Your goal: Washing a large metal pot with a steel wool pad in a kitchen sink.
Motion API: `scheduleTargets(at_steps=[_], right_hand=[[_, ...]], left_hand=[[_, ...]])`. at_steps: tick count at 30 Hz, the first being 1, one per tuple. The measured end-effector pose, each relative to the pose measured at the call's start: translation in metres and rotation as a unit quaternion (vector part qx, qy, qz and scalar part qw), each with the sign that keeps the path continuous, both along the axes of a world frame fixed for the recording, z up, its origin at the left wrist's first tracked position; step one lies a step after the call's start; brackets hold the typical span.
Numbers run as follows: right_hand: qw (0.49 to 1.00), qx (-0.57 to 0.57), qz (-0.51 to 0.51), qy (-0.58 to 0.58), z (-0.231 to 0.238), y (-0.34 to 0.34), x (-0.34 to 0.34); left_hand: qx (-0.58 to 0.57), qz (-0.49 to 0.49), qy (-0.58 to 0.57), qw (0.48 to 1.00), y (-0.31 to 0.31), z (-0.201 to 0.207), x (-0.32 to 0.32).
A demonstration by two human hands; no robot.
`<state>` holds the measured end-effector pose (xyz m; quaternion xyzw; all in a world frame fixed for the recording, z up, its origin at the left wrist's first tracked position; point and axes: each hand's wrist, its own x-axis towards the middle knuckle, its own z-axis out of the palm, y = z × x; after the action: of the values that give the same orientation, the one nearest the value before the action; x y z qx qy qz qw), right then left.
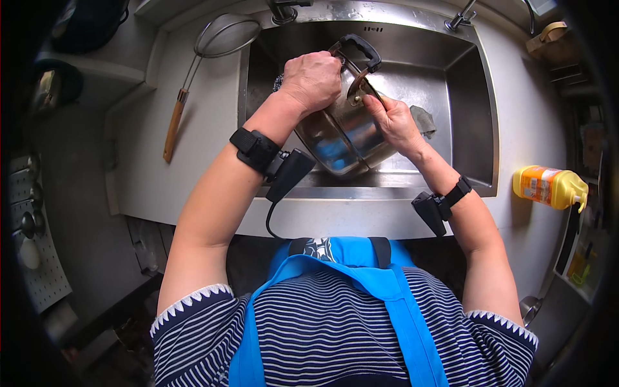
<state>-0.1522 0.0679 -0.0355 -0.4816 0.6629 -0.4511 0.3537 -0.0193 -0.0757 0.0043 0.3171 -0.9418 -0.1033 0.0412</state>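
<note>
Soft, moderate light lies over the worktop, its source out of view. Pale glare streaks the floor of the sink, while beyond the worktop's left edge and under its front edge everything dims into shadow. Blue reflections smear across the shiny pot. Straight edges bow outward, and black swallows the corners.

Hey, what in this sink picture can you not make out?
From the head view:
Left hand: fingertips hidden by the hand itself; whether they hold anything is unclear.
Speckled item: partly covered by that hand; its kind is unclear.
Grey item: overlapped by the right hand; full shape hidden.
Tap: cut off by the upper edge.
</note>
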Motion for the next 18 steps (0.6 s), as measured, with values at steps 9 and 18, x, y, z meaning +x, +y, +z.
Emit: scheduleTargets(at_steps=[9, 18], right_hand=[[1.000, 0.018, 0.011, 0.004, -0.004, 0.007, -0.005], [0.999, 0.026, 0.021, -0.016, -0.001, 0.006, -0.009]], left_hand=[[-0.033, -0.048, 0.063, 0.996, 0.024, 0.002, 0.003], [0.003, -0.058, 0.055, 0.997, 0.014, 0.003, 0.001]])
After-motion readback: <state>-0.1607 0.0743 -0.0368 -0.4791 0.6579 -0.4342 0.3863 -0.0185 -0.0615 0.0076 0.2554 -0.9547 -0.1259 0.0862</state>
